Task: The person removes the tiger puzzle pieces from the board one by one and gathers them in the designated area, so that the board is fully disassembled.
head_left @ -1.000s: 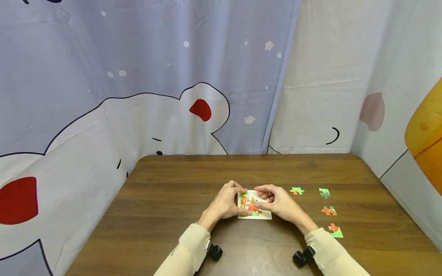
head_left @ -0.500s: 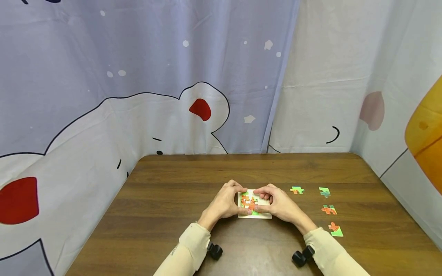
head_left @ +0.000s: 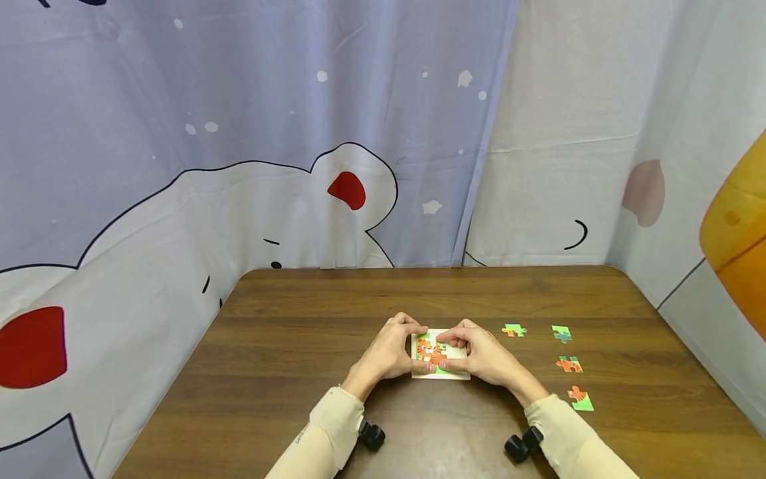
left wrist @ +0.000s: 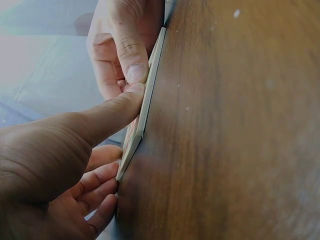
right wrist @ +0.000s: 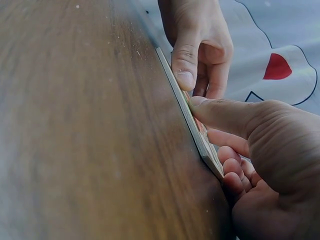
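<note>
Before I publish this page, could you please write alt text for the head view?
A person's left hand and right hand hold a partly filled puzzle board showing an orange animal; four loose puzzle pieces lie to its right on a wooden table.

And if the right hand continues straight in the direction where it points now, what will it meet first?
Most likely the left hand: its thumb lies just ahead of the right hand, over the puzzle. Whether the thumbs touch is unclear.
</note>
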Available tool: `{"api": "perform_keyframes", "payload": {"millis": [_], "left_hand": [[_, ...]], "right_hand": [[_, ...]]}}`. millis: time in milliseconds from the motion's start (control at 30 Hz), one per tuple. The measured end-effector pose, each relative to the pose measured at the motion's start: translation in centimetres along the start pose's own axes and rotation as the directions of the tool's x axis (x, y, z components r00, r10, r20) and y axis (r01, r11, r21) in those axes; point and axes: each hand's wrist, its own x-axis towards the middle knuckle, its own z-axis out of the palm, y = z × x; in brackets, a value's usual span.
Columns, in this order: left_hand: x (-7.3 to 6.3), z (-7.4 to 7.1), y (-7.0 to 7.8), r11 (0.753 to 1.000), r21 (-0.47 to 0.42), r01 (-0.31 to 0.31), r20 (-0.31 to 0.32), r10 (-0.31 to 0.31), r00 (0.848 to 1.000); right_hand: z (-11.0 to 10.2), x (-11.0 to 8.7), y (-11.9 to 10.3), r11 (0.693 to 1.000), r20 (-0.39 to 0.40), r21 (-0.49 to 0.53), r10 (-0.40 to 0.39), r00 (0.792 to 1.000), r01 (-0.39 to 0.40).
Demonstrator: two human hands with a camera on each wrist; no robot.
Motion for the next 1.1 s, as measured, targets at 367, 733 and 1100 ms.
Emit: {"api": "perform_keyframes", "payload": {"millis": [367, 733, 1100], "left_hand": [[0.10, 0.06, -0.15, 1.000, -0.002, 0.004, 0.003, -0.004, 1.000], [0.10, -0.09, 0.11, 1.000, -0.002, 0.001, 0.002, -0.001, 1.000], [0.12, -0.04, 0.20, 0.998, 0.057, 0.003, 0.024, -0.004, 1.000]], "right_hand": [[0.25, 0.00, -0.17, 0.998, -0.010, 0.058, 0.025, 1.000, -0.024], [0.04, 0.09, -0.38, 0.999, -0.013, 0.036, -0.006, 1.000, 0.007], [0.10, 0.12, -0.25, 0.999, -0.008, 0.033, 0.000, 1.000, 0.000]]}}
